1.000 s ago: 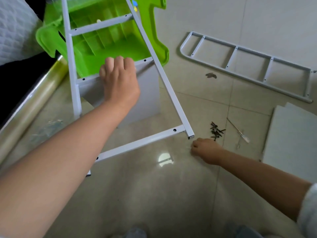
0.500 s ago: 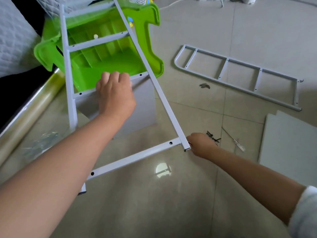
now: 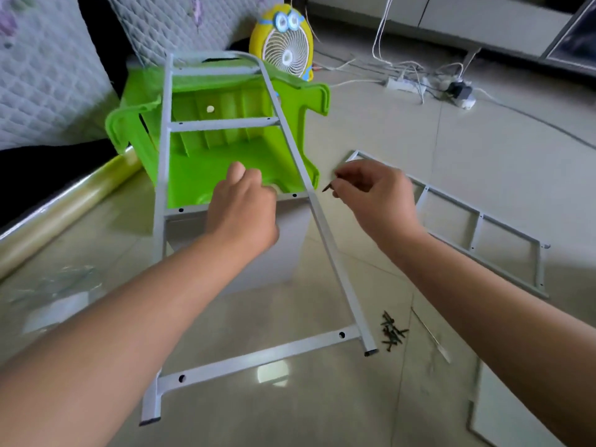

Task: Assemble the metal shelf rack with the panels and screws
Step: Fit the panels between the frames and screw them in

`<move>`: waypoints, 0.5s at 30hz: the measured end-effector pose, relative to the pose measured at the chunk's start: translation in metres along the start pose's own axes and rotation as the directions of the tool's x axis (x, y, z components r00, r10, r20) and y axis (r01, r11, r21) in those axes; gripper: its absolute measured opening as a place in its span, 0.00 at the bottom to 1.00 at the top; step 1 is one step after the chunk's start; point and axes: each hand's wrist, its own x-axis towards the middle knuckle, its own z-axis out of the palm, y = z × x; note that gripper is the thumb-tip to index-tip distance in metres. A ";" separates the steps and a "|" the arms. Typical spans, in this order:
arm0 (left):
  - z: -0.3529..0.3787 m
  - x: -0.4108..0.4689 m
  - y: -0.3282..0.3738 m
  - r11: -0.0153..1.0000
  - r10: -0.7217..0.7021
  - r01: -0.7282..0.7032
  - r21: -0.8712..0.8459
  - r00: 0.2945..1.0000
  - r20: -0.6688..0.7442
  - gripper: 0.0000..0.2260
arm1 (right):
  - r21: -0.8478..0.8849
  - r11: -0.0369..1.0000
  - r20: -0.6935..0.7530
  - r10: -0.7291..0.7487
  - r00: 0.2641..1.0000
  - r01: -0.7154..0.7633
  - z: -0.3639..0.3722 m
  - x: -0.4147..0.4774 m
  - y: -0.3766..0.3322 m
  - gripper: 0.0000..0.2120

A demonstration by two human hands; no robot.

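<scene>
Fingers [image 3: 350,175] of right hand [image 3: 377,204] pinch 1 screw [image 3: 327,187]; left hand [image 3: 242,214] grips white frame [image 3: 326,243].

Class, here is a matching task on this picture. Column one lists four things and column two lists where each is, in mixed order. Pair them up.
Column one:
1. single screw
2. screw pile
3. spare side frame
4. yellow fan

Column two:
A. lying flat on the floor, to the right
B. standing behind the green stool
C. pinched in the right hand
D. on the floor beside the foot of the leaning frame

Pairs: 1-C, 2-D, 3-A, 4-B.
</scene>
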 end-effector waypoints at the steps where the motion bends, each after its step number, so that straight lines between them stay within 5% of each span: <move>1: 0.000 0.001 -0.001 1.000 0.013 -0.013 -0.007 1.000 -0.001 0.09 | -0.005 1.000 -0.004 -0.022 1.000 0.022 0.004 0.003 -0.004 0.07; 15: -0.004 0.002 -0.007 0.996 0.087 -0.087 -0.016 0.996 0.022 0.08 | -0.106 0.985 0.091 -0.130 0.987 0.139 0.032 0.007 0.003 0.06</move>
